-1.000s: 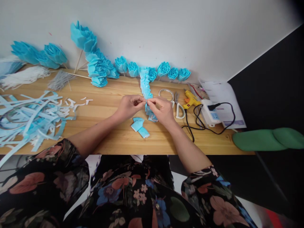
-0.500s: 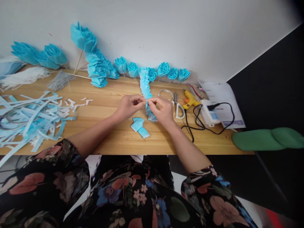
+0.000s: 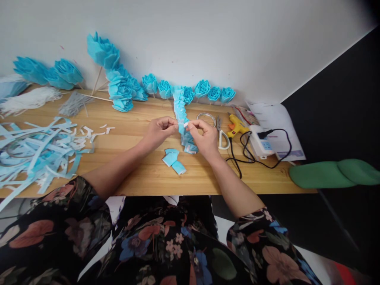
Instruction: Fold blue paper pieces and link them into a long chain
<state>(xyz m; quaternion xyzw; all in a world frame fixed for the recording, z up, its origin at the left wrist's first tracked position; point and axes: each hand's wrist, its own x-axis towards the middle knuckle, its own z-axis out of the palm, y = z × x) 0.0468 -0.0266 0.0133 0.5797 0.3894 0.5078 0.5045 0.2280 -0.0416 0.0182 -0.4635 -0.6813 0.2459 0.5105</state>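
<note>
My right hand (image 3: 204, 136) pinches a small white strip (image 3: 186, 124) between thumb and forefinger. Just left of it, my left hand (image 3: 162, 131) has its thumb and fingertips pressed together; what they hold, if anything, is too small to make out. Behind and beneath the fingertips runs a row of overlapping light-blue pieces (image 3: 179, 103), reaching from the wall toward me. At its near end lies another blue piece with a pale edge (image 3: 190, 148). Two loose blue pieces (image 3: 171, 157) rest on the wooden table (image 3: 133, 174) nearer my body.
Blue artificial flowers (image 3: 202, 88) line the wall. On the right are a tape roll (image 3: 207, 114), scissors (image 3: 223, 140), a yellow glue gun (image 3: 236, 126), a power strip (image 3: 261, 141) with a black cord and a green case (image 3: 323, 174). Cut strips (image 3: 35, 154) heap at left.
My hands, which met at the fingertips, have drawn slightly apart. The white strip now shows in my right fingers. The whole view has shifted a little.
</note>
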